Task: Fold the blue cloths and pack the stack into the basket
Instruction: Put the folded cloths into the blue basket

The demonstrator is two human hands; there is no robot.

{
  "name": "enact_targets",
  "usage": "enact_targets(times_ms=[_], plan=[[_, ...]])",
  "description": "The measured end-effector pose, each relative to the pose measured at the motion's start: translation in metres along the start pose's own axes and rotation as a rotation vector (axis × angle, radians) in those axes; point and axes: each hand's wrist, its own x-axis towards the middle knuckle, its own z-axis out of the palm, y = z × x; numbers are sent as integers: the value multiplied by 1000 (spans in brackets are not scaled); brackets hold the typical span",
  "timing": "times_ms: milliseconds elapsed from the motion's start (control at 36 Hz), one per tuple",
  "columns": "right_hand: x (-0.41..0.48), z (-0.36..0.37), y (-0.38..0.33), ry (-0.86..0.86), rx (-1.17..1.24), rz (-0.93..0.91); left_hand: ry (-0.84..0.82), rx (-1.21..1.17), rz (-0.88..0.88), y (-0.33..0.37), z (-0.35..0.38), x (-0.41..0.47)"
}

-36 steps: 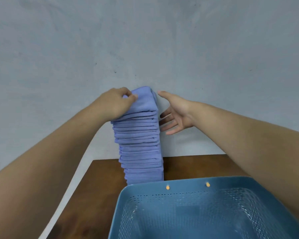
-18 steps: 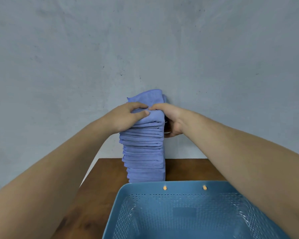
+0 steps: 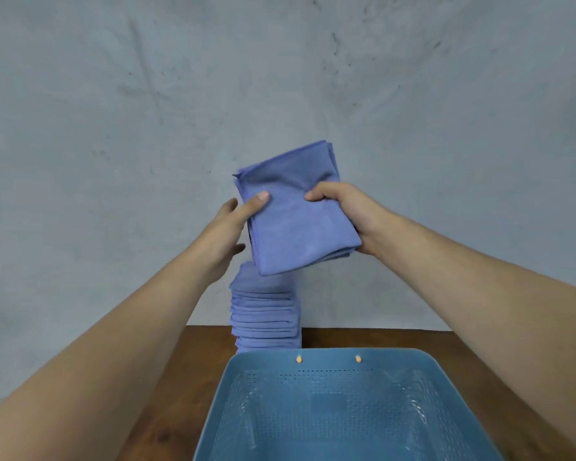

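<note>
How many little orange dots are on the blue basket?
2. Both are on the basket's far rim: one orange dot left of the middle, the other just right of it. Others may be out of view.

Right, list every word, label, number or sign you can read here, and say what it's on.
No readable text anywhere.
The basket: a faint rectangular patch on its floor, too blurred to tell if it carries writing.
The held cloths, stack, table, wall: no print visible.
</note>
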Motion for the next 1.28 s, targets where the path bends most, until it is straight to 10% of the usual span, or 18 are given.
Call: enact_targets(times_ms=[333, 778, 1028, 1278], plan=[[-83, -11, -42, -100, -13, -217, -312, -311, 191, 34, 52, -57], [-128, -24, -70, -285, 147, -189, -357, -707, 80, 43, 61, -62], [-119, -29, -31, -151, 143, -61, -10, -600, -60, 35, 65, -81], [-127, -17, -39, -300, 148, -94, -202, -723, -6, 19, 72, -89]])
